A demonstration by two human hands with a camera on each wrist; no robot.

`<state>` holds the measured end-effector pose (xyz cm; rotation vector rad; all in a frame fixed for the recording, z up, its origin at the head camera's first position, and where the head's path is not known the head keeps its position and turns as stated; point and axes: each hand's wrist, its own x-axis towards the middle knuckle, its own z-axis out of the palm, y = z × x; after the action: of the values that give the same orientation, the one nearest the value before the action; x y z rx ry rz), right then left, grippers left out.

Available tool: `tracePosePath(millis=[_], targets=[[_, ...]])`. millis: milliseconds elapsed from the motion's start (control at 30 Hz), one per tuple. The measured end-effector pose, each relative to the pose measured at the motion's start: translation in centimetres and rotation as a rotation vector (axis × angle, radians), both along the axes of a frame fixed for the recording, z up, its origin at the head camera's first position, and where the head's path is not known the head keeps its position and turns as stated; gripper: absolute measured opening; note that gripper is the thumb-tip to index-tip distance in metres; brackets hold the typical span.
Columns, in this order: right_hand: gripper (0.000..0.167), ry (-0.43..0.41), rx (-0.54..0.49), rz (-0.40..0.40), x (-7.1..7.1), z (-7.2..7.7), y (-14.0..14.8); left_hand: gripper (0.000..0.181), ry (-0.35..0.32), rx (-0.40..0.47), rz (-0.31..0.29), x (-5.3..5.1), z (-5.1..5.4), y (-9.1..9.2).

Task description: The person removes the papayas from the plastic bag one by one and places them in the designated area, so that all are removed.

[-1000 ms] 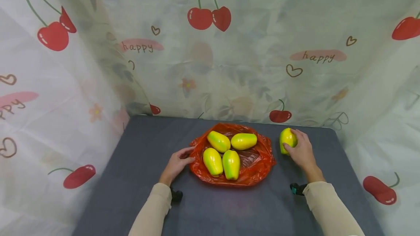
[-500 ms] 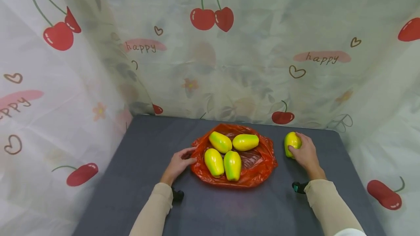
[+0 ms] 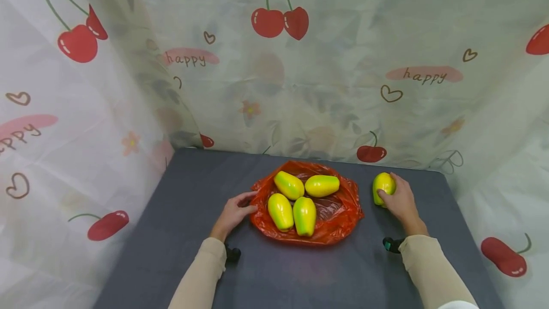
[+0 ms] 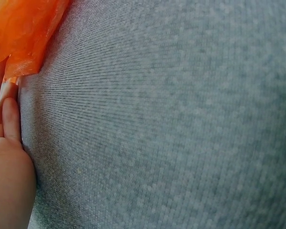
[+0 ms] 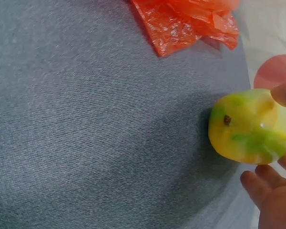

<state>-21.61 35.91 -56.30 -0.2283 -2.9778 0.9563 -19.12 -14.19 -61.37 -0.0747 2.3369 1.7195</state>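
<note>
A red plastic bag [image 3: 339, 225] lies spread wide on the table, its mouth facing up, with several yellow-green papayas [image 3: 305, 217] in it. My left hand [image 3: 231, 214] touches the bag's left rim, its fingers fairly straight; in the left wrist view the orange-looking plastic [image 4: 26, 38] hangs against the fingers. To the right of the bag, my right hand [image 3: 401, 200] holds another papaya [image 3: 383, 188] between thumb and fingers. The right wrist view shows that papaya [image 5: 245, 129] end-on, with a brown stem spot, down at the table surface; whether it touches the table I cannot tell.
A dark grey cloth-covered table [image 3: 274, 275] carries everything. Behind it and on both sides hang pale curtains [image 3: 326, 61] printed with cherries and hearts. A part of the red bag [image 5: 181, 28] reaches toward the right hand.
The head view has shifted slightly, so everything sits a little further right in it. The right hand and its papaya have moved a touch right, away from the bag. The left hand stays at the rim.
</note>
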Motion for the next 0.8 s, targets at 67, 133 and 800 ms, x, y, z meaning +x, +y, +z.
tracePosePath(millis=[67,133,800], targets=[[0.078,0.004,-0.002,0.004,0.0,0.2,0.0,0.044,0.006,0.0,-0.002,0.0,0.0,0.0],[0.078,0.012,-0.003,0.008,0.0,0.4,0.0,0.044,0.0,0.011,0.002,0.0,0.1,0.0],[0.11,-0.13,0.224,0.044,1.2,1.3,-1.0,0.045,-0.033,-0.001,0.01,0.0,0.0,0.0]])
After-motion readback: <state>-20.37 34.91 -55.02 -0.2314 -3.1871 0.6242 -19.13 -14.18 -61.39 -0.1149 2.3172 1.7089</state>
